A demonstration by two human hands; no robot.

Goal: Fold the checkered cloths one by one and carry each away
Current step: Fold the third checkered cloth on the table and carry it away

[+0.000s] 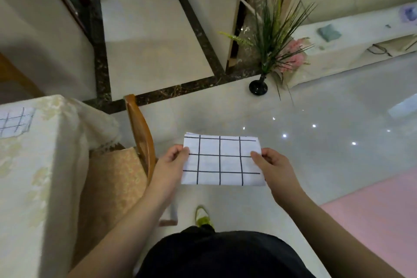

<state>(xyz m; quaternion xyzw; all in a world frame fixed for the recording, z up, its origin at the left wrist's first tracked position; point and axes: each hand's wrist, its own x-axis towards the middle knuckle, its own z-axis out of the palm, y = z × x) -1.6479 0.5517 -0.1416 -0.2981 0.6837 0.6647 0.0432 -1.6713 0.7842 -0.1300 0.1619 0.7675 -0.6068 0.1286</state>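
Folded white grid-lined cloth [222,160], hand-held

white folded cloth with a dark grid of lines [222,161] | neat flat rectangle, layered edges showing at its far side | held level in the air above the floor, pinched at its left and right edges | second white checkered cloth [15,123] | lying flat on the cream-covered surface [45,165], far left

You are standing in a home, dining or living area. Evidence: glossy tile floor [316,153] with dark marble border, table under a cream damask tablecloth [45,142], wooden chair [140,128] with cushioned seat, decorative grass in a black vase [258,87], low white cabinet [352,52].
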